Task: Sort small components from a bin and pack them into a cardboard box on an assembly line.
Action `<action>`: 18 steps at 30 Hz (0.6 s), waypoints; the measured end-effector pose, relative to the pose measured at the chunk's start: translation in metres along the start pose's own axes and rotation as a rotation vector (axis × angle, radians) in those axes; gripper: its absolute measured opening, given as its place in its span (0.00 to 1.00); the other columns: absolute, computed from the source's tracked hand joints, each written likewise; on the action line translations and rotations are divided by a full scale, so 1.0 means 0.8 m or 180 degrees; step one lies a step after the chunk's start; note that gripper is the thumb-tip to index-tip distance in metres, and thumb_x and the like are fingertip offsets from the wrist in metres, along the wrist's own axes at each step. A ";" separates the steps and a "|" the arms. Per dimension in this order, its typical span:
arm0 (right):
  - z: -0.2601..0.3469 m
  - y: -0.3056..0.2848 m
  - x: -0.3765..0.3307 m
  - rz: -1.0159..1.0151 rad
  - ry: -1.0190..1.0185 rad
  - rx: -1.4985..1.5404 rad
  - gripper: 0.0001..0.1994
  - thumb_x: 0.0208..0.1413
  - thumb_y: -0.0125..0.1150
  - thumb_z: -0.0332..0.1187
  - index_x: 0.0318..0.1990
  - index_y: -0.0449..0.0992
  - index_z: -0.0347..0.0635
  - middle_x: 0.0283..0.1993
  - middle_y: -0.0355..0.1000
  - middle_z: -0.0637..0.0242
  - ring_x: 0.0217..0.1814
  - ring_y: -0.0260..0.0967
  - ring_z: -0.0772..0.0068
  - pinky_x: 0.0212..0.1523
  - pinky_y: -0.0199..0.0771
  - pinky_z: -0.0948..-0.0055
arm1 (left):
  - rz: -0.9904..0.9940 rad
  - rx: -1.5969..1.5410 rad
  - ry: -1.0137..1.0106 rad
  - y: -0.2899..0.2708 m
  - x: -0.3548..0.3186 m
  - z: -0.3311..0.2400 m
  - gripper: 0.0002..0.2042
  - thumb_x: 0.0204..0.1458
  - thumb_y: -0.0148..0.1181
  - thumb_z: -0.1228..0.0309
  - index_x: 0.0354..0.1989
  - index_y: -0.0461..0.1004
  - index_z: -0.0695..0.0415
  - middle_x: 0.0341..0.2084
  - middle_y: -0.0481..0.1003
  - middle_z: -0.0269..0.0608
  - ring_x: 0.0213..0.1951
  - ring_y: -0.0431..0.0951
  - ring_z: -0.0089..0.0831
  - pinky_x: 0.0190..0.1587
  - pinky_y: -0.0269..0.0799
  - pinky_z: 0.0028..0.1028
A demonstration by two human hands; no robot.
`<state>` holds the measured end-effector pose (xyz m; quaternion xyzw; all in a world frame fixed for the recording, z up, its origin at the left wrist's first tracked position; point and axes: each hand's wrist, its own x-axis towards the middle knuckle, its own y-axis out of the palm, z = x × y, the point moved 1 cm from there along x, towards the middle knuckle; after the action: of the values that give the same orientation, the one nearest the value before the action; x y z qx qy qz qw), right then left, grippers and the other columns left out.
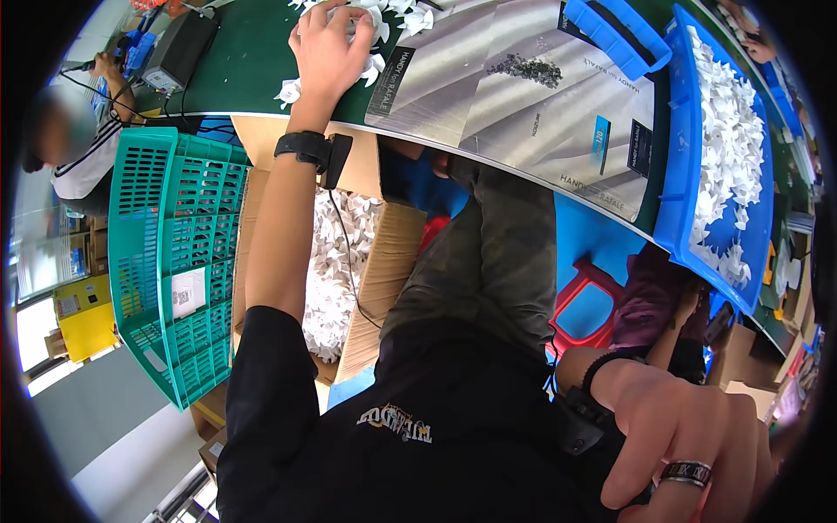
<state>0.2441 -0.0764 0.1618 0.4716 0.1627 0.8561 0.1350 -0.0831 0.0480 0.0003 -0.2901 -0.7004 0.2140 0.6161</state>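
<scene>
At the far edge of the view, my left hand (330,50) rests on the green table, fingers curled over a heap of small white plastic pieces (377,19). Some of these show between thumb and fingers. A few more white pieces (289,92) lie beside its wrist. Close to the camera at the lower right, my right hand (693,427) is raised with its back showing and its fingers bent inward. It wears a dark ring, and whatever is inside the fingers is hidden. Both wrists carry black straps with small devices.
A printed grey sheet (514,96) covers the table, with dark specks on it. At right stands a blue tray (684,187) of white pieces, near a small blue bin (615,35). Below are a cardboard box (379,270), a green crate (179,253) and a red stool (588,279). People sit nearby.
</scene>
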 end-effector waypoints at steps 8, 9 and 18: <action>-0.016 -0.018 0.015 0.0615 0.0109 0.1100 0.16 0.63 0.45 0.29 0.48 0.79 0.62 0.22 0.65 0.76 0.20 0.58 0.81 0.18 0.48 0.81 | 0.0151 -0.0133 -0.0187 -0.001 0.001 -0.002 0.09 0.51 0.55 0.64 0.34 0.76 0.54 0.44 0.72 0.43 0.50 0.68 0.45 0.54 0.59 0.43; -0.014 -0.016 0.013 0.0612 0.0109 0.1105 0.16 0.63 0.45 0.29 0.48 0.79 0.62 0.22 0.65 0.76 0.20 0.58 0.81 0.18 0.48 0.81 | 0.0168 -0.0133 -0.0199 -0.001 0.001 -0.002 0.09 0.51 0.55 0.64 0.34 0.76 0.54 0.44 0.72 0.43 0.50 0.68 0.45 0.54 0.59 0.43; -0.003 -0.007 0.002 0.0307 0.0296 0.0656 0.17 0.63 0.46 0.29 0.50 0.78 0.63 0.22 0.64 0.75 0.21 0.59 0.81 0.19 0.48 0.82 | 0.0142 -0.0103 -0.0156 0.001 0.001 0.000 0.09 0.51 0.55 0.64 0.34 0.76 0.54 0.44 0.72 0.42 0.50 0.68 0.44 0.54 0.58 0.43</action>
<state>0.2413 -0.0711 0.1596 0.4500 0.2332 0.8612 0.0368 -0.0831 0.0490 0.0006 -0.3102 -0.7120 0.2234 0.5891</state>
